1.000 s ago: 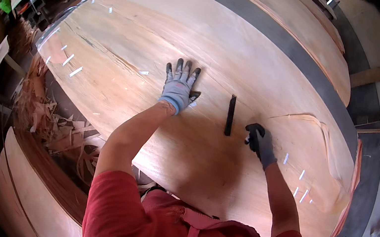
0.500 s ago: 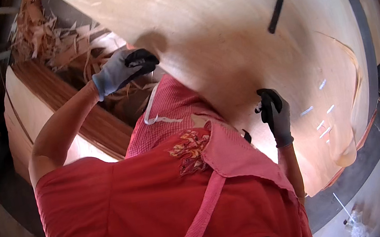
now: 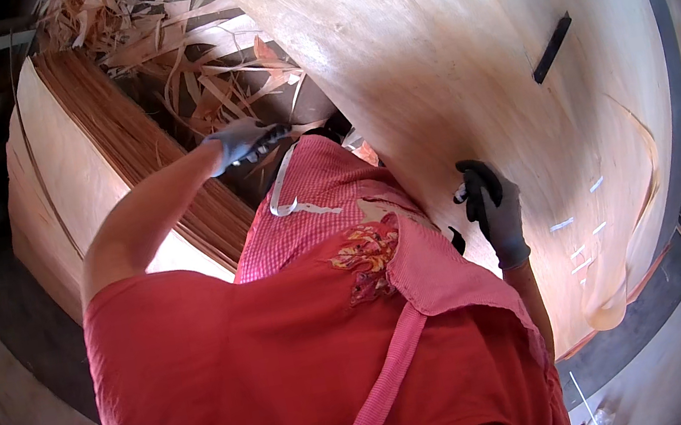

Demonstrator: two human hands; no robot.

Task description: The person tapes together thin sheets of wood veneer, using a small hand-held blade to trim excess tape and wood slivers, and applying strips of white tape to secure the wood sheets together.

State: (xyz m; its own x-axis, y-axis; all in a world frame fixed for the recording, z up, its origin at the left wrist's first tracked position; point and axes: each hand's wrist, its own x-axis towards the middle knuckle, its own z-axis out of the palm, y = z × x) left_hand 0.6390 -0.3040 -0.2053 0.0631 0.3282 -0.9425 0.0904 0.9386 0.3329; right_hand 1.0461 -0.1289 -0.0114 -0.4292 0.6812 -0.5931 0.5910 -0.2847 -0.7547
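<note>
Veneer [image 3: 429, 44] spreads at one o'clock by our right hand [image 3: 499, 213], scraps [image 3: 218, 98] at eleven past our left hand [image 3: 246, 143]; whether curled fingers [image 3: 489, 179] grip anything, we cannot tell; light handling suits veneer.

I can't read any words, numbers or signs from here: the white tape strips [image 3: 561, 224] toward the wood sheet's [image 3: 394, 50] lower right corner show no legible marks.
</note>
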